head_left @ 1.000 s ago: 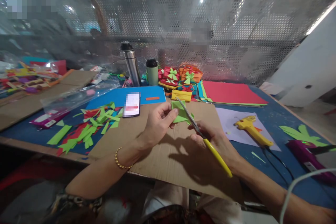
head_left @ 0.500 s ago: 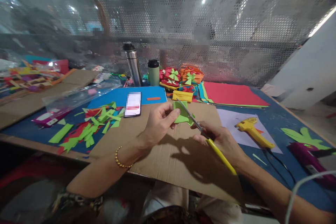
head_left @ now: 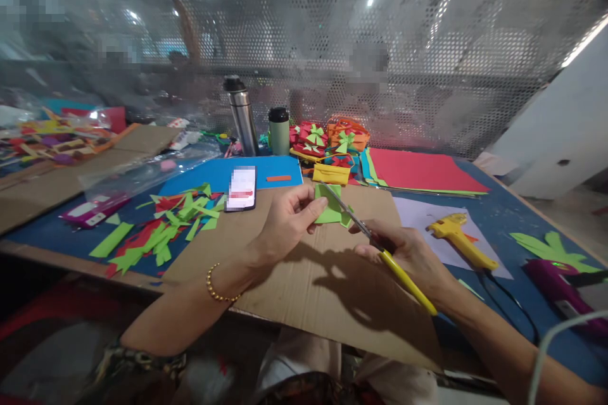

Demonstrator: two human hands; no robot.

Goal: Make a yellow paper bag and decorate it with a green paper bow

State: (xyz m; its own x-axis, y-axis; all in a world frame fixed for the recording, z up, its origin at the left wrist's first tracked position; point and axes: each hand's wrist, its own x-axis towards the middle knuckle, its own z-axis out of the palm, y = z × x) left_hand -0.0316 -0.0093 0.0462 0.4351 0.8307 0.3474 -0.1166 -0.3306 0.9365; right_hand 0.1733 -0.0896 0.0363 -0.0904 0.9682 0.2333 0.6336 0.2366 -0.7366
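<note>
My left hand (head_left: 297, 215) pinches a small piece of green paper (head_left: 327, 207) between thumb and fingers, above the cardboard sheet (head_left: 285, 278). In my right hand (head_left: 399, 243) are scissors with yellow handles (head_left: 403, 278), their metal blades lying across the paper's right side. A small green part at the paper's lower right edge sits beside the blades. Fingers partly hide the near ends of the scissor blades. Nearest behind the paper is a folded yellow paper pouch (head_left: 331, 174).
Green and red paper scraps (head_left: 175, 221) lie left, near a phone (head_left: 240, 188). A steel flask (head_left: 242, 117) and green cup (head_left: 279, 131) stand behind. A yellow glue gun (head_left: 460, 240), its cord, red sheets (head_left: 422, 168) and a purple device (head_left: 560, 285) are on the right.
My right hand and the scissors have shifted slightly right and down along the paper's edge. The left hand keeps hold of the green paper in nearly the same place.
</note>
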